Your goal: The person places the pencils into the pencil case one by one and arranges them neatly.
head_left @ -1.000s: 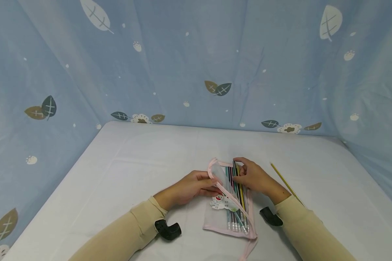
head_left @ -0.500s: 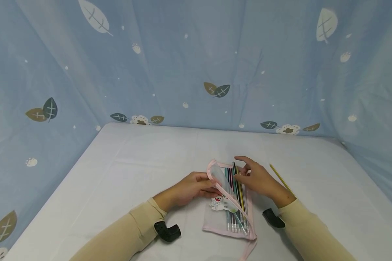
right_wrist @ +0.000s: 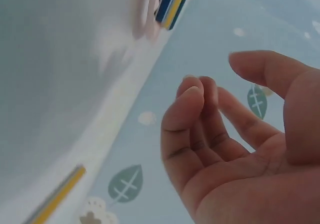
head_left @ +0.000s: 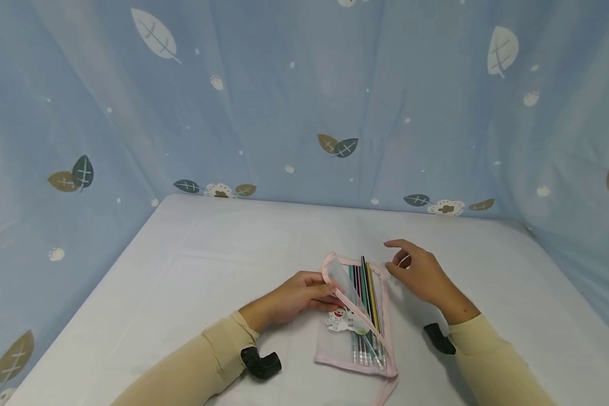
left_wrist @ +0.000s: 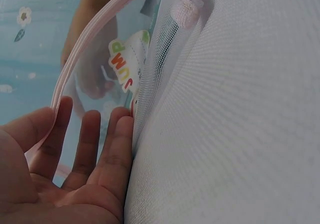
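Observation:
My left hand (head_left: 295,297) pinches the pink-trimmed edge (left_wrist: 80,49) of a see-through mesh pencil pouch (head_left: 330,345) between thumb and forefinger, lifting its flap. Inside lie several pencils (head_left: 373,307), eraser ends toward me, with a black one protruding slightly beyond the far edge. A cartoon label (head_left: 346,320) sits on the front. My right hand (head_left: 420,274) hovers just right of the pouch, fingers loosely bent, holding nothing. One yellow pencil (right_wrist: 60,195) lies loose on the table in the right wrist view; in the head view my right hand and arm hide it.
A white cloth covers the table (head_left: 223,242). Blue curtain (head_left: 264,101) with leaf prints hangs behind and at both sides. A pink strap (head_left: 385,390) trails from the pouch's near right corner. Black wrist devices (head_left: 260,363) sit under both forearms.
My right hand has let go of the pencils in the pouch and moved off to the right, now covering the loose yellow pencil. The left hand keeps its pinch on the pouch edge.

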Available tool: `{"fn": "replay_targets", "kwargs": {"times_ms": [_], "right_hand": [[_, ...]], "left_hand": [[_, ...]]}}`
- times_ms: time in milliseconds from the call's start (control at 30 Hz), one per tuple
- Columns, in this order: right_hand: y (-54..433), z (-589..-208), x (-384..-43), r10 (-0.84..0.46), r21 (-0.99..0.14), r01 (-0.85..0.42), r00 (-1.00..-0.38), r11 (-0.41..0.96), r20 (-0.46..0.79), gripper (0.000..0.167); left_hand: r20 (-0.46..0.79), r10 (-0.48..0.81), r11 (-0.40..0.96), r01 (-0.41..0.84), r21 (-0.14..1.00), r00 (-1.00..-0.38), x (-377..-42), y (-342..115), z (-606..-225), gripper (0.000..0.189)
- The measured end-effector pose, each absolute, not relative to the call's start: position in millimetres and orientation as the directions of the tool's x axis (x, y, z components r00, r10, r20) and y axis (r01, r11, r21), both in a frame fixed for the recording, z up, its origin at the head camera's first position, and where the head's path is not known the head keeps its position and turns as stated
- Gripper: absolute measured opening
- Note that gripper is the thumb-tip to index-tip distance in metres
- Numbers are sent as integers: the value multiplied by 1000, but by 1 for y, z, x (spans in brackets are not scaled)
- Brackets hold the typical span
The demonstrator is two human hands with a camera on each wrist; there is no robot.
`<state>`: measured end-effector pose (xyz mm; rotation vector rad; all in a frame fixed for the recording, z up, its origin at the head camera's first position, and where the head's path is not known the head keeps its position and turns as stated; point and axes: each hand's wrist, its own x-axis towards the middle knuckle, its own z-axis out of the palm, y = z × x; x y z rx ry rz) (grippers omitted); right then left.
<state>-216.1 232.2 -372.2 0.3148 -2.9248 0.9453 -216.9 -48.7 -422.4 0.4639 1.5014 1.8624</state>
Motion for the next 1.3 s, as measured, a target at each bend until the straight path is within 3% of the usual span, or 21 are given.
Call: {"fn": "replay_targets", "kwargs": {"times_ms": [200,400,933,1300], "right_hand": [[240,-371,-209,-158,-490,-269,-954,829,257,38],[250,-373,-206,-136,-431,-265,-942,863,307,38],[277,-376,-211,-134,-424,-185,-980,886,147,46],[288,-377,-214,-111,-487,-108,-994,867,23,61]], "left_hand": [[-140,700,-88,-279,956,-700,-217,-47,-422,35],[-144,700,-66,-265,962,-699,-217,-48,-428,35],[-143,711,-67,-268,961,-689,-217,-48,-427,37],[-152,702,-65,-275,959,-696,-217,-48,-424,35]]}}
